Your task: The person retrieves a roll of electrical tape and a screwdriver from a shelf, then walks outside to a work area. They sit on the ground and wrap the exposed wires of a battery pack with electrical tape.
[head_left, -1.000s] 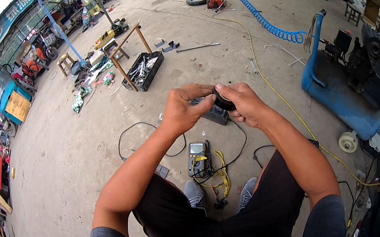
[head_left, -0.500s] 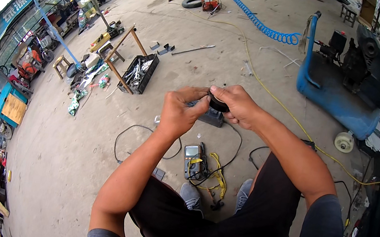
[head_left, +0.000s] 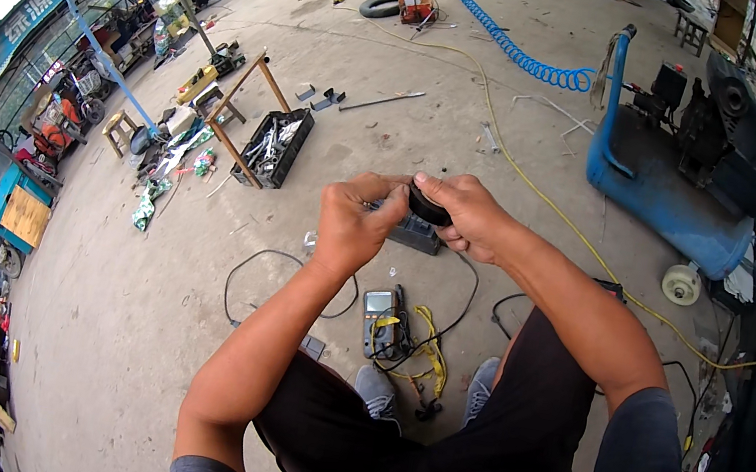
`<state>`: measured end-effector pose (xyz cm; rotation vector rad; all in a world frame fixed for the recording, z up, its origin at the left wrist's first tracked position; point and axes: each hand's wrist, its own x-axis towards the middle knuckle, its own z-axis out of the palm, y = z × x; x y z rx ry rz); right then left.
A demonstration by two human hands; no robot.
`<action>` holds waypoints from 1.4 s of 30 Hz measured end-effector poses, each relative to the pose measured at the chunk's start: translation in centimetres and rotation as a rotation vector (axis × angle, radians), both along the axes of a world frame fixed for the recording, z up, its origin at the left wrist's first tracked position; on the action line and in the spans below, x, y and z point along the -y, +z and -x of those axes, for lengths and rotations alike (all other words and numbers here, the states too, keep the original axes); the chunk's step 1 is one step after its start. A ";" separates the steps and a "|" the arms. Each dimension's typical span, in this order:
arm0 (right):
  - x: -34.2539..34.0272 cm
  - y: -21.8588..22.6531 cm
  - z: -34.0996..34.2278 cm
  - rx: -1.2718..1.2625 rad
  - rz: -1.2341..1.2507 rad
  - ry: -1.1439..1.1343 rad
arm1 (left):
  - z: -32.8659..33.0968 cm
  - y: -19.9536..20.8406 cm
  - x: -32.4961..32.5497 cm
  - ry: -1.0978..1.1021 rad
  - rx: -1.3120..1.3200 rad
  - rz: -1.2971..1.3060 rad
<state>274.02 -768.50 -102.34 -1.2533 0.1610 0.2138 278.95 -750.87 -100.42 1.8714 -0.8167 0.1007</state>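
Note:
A roll of black tape [head_left: 427,208] is held up in front of me, between my two hands. My right hand [head_left: 471,214] is closed around its right side, with the thumb on top. The fingers of my left hand [head_left: 360,213] are pinched together at the roll's left edge; whether they grip a loose end of tape is too small to tell. Beyond and below the hands, a dark grey box [head_left: 417,235] with a black cable sits on the ground, partly covered by them. A multimeter [head_left: 380,321] with yellow and black leads [head_left: 427,351] lies just ahead of my shoes.
To the left stands a black crate [head_left: 284,151] of metal tools, beside a wooden-legged frame [head_left: 242,101]. On the right is a blue air compressor [head_left: 664,190] with a coiled blue hose [head_left: 521,57]. A yellow cable [head_left: 547,197] crosses the concrete. Farther off lies a tyre [head_left: 379,6].
Both hands and the tape roll have shifted very slightly left in the picture, along with the whole scene. The grip looks much the same.

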 end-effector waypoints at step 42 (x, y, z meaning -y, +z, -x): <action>0.0 -0.3 -0.2 0.112 0.089 -0.111 | -0.2 0.4 0.1 -0.151 -0.136 0.111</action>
